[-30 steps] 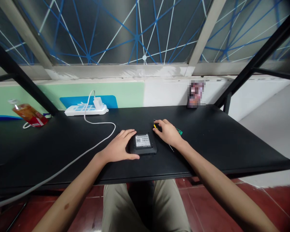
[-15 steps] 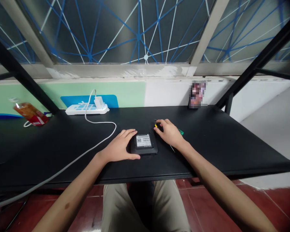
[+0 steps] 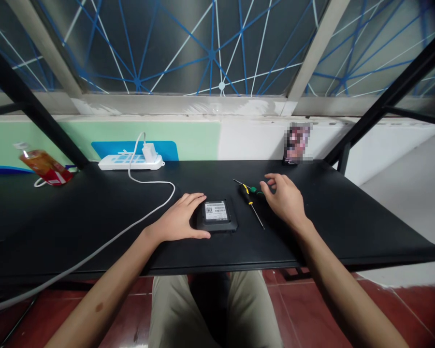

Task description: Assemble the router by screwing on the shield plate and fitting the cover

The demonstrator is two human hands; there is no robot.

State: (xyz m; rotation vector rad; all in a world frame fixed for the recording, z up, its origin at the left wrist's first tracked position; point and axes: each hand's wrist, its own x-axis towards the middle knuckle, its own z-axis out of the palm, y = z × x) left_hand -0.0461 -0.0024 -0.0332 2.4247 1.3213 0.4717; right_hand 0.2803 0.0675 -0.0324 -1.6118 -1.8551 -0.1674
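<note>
A small square black device (image 3: 200, 225) lies flat on the black table, its white label with a QR code facing up. My left hand (image 3: 176, 218) reaches round its left side, fingers at the far corner and thumb along the front edge. To the right of the device lies a black and yellow screwdriver (image 3: 245, 193), its shaft pointing towards me. It crosses a second screwdriver with a green handle (image 3: 253, 190), whose right end is hidden by my right hand (image 3: 284, 200). That hand hovers over or touches the green handle, fingers curved and apart.
A white power strip (image 3: 130, 163) with a plugged-in charger (image 3: 149, 152) stands at the back left. Its white cable (image 3: 145, 217) runs across the left table. Further left a drink bottle (image 3: 47, 166) leans. A pixelated upright object (image 3: 296, 143) rests against the wall.
My right hand has let go of the black and yellow screwdriver and moved right, uncovering both screwdrivers. My left hand and the device have stayed put.
</note>
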